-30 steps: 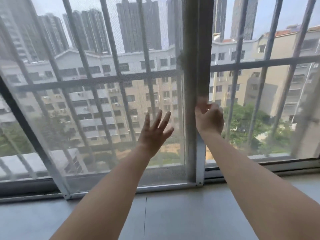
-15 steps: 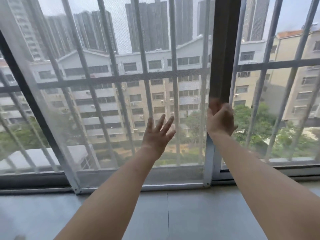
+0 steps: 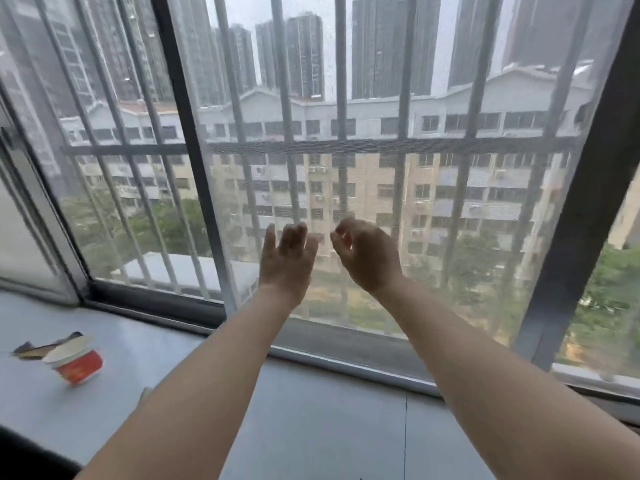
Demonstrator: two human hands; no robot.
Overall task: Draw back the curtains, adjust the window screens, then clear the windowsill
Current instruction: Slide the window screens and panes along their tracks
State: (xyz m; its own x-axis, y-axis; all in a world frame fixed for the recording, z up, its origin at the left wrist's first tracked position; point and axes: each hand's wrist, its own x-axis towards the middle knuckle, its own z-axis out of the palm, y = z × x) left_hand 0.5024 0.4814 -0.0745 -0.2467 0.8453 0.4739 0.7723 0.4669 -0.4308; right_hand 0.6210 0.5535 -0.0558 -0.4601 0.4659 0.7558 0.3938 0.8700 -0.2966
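Stretching across the middle of the window, the window screen (image 3: 450,202) was a fine grey mesh in a dark frame (image 3: 581,202), its 2 upright edges slanting in the wide view. Metal bars (image 3: 341,81) and apartment blocks showed hazily through it. Both hands were raised side by side before the mesh's lower middle; whether they touched it could not be told. The left hand (image 3: 287,261) had its fingers straight, a little blurred. The right hand (image 3: 370,258), just beside it, had its fingers loosely curled and held nothing. Below lay the windowsill (image 3: 311,427) — smooth, pale grey. On it, well to the left of the hands, stood a small round red tub (image 3: 78,365) with a white lid, just in front of a flat dark strip (image 3: 45,346).
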